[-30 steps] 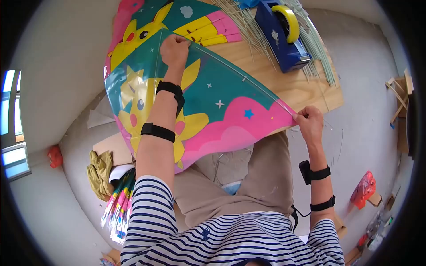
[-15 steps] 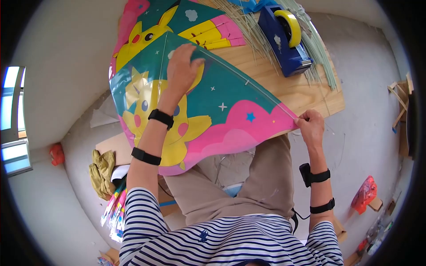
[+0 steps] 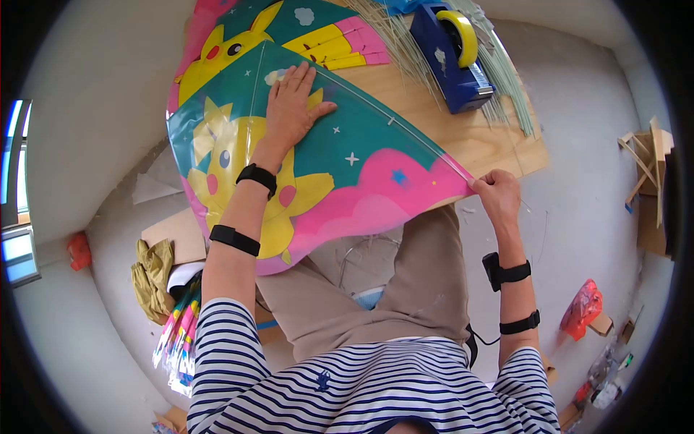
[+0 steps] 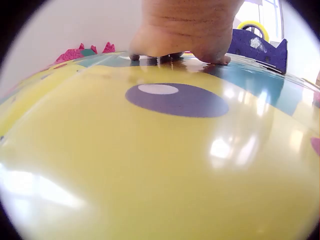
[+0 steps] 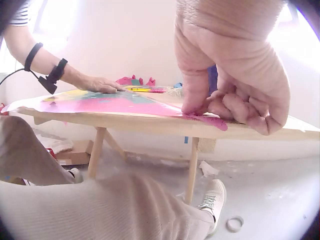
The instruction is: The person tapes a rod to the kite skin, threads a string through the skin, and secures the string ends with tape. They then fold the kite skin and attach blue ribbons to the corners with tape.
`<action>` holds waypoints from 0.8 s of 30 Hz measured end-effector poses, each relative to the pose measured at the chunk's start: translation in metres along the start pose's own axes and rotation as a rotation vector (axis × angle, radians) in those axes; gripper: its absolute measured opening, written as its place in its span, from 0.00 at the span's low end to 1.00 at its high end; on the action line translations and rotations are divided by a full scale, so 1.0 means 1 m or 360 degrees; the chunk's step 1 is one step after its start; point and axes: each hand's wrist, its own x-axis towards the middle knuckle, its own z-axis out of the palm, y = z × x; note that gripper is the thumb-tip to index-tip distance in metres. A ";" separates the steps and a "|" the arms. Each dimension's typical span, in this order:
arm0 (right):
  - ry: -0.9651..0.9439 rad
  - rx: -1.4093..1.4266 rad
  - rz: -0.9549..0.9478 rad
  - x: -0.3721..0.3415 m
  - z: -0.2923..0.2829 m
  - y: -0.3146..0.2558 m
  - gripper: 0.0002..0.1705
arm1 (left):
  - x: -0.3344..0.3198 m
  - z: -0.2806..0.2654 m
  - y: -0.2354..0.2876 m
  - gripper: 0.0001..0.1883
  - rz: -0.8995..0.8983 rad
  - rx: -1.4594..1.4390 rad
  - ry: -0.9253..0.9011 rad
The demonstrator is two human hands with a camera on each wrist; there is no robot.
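While left hand (image 3: pixel 290 114), fingers straight, rests on glossy teal-and-pink plastic sheet (image 3: pixel 329 170), right hand (image 3: pixel 499 197) pinches sheet's corner at near edge of wooden bench (image 3: pixel 495 137).

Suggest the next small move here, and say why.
Perhaps slide the left hand along the rod toward the right hand: it lies flat on the printed sheet near the rod's far end, while the right pinches the pink corner.
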 end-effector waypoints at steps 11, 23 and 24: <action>0.0171 0.0277 -0.0909 0.017 0.014 -0.075 0.04 | -0.002 0.001 -0.002 0.44 -0.0006 -0.0028 0.0036; 0.0088 0.0036 -0.1292 0.095 0.165 -0.275 0.06 | -0.002 -0.005 0.001 0.41 -0.0068 -0.0201 0.0093; 0.0098 0.0025 -0.1333 0.095 0.166 -0.274 0.06 | -0.002 -0.005 0.001 0.41 -0.0084 -0.0193 0.0087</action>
